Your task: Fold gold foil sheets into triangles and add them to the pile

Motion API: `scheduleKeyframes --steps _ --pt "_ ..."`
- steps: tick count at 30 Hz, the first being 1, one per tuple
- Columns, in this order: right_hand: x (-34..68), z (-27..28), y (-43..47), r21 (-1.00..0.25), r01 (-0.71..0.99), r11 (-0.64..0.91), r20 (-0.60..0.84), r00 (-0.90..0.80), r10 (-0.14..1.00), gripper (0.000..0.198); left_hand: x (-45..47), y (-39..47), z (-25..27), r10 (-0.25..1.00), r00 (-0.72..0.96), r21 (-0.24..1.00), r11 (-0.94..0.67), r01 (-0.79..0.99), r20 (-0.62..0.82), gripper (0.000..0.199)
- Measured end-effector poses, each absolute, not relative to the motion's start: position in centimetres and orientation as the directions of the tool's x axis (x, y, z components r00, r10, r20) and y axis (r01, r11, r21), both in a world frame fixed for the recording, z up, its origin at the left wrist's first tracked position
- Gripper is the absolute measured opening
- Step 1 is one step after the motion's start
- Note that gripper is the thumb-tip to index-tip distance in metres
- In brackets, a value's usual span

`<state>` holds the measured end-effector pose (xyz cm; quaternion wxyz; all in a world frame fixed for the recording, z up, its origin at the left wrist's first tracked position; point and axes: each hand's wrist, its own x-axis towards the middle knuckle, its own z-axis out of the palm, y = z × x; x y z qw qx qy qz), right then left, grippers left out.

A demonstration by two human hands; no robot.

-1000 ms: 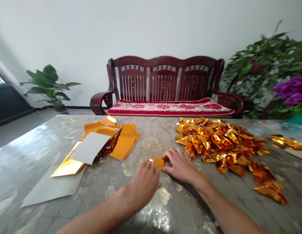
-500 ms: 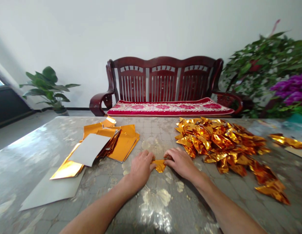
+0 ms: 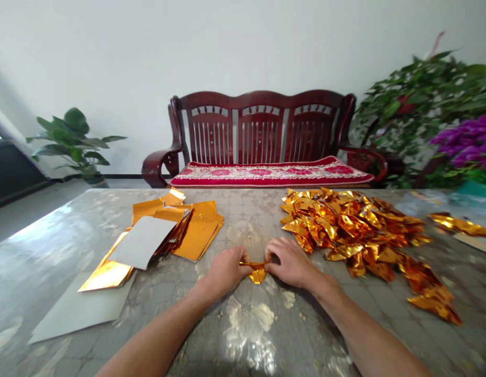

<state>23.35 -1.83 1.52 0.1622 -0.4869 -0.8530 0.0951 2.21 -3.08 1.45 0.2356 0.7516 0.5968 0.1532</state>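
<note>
1. Gold foil piece [image 3: 257,274], in the head view, sits at the near middle of the patterned table [image 3: 180,340], between the two hands, its bright flap pointing to the near side.
2. Left hand [image 3: 226,268] pinches the piece's left end between thumb and fingers; right hand [image 3: 289,263] pinches the right end in the same way. The fingertips partly hide both ends.
3. The step in hand looks like shaping a fold along the far edge. An even pinch on both sides should hold that edge straight; pulling harder on one end would probably skew it.
4. Thin foil likely creases wherever it is pressed, so light, well-placed pressure seems best, with the near flap left free of the thumbs.
5. As for containers, a pot [image 3: 95,181] on the far left floor holds a leafy plant [image 3: 72,139]. Clear plastic [image 3: 421,203] lies at the table's far right; whether it is a bag, or holds anything, I cannot tell.
6. Flat gold sheets [image 3: 199,229] lie directly on the table to the left, a grey-white sheet [image 3: 143,241] over some of them; the heap of folded gold pieces [image 3: 353,225] rests likewise to the right.
</note>
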Motion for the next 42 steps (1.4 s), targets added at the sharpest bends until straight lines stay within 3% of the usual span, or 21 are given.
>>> scheduleKeyframes --steps 4,7,10,13,16,20,27,31,33,35,39,42 --pt "23.3 1.4 -1.8 -0.446 0.777 0.444 0.171 -0.412 0.895 0.012 2.0 -3.1 0.9 0.960 0.269 0.677 -0.248 0.693 0.076 0.006" --pt "23.2 1.5 -1.7 -0.517 0.714 0.471 0.255 -0.397 0.882 0.024 1.8 -3.2 0.6 0.931 0.275 0.706 -0.363 0.609 0.241 0.009" --pt "23.3 1.7 -1.7 -0.451 0.675 0.584 0.414 -0.422 0.807 0.015 1.8 -3.2 0.2 0.884 0.266 0.651 -0.464 0.601 0.384 0.009" --pt "23.4 2.0 -1.8 -0.359 0.656 0.664 0.546 -0.430 0.719 0.011 1.7 -3.3 0.1 0.867 0.251 0.635 -0.488 0.599 0.430 0.012" --pt "23.3 2.3 -1.9 -0.296 0.653 0.697 0.627 -0.418 0.658 0.010 1.6 -3.4 0.3 0.843 0.273 0.594 -0.524 0.610 0.463 0.024" --pt "23.0 2.7 -2.3 -0.249 0.664 0.705 0.674 -0.404 0.619 0.015 1.5 -3.6 0.9 0.800 0.348 0.501 -0.584 0.638 0.489 0.017" --pt "22.9 2.9 -2.7 -0.348 0.682 0.643 0.607 -0.360 0.709 0.015 1.4 -4.3 1.3 0.704 0.351 0.380 -0.657 0.651 0.617 0.026" --pt "22.7 2.2 -2.3 -0.527 0.661 0.534 0.613 -0.139 0.778 0.010 1.2 -4.3 1.2 0.600 0.328 0.292 -0.707 0.644 0.729 0.020" --pt "22.3 1.8 -2.3 -0.666 0.607 0.434 0.531 -0.023 0.847 0.007 1.0 -4.2 1.3 0.552 0.313 0.248 -0.717 0.651 0.773 0.018" --pt "21.8 1.7 -2.6 -0.775 0.523 0.355 0.401 -0.027 0.916 0.012 1.0 -4.2 1.4 0.518 0.309 0.201 -0.712 0.673 0.798 0.017" --pt "20.6 2.0 -3.7 -0.886 0.367 0.284 0.272 -0.086 0.959 0.033 0.9 -4.6 1.7 0.489 0.366 0.089 -0.686 0.723 0.792 0.016" --pt "19.9 2.4 -4.4 -0.940 0.256 0.226 0.214 -0.074 0.974 0.038 0.9 -5.0 1.6 0.487 0.434 0.009 -0.673 0.739 0.758 0.016"
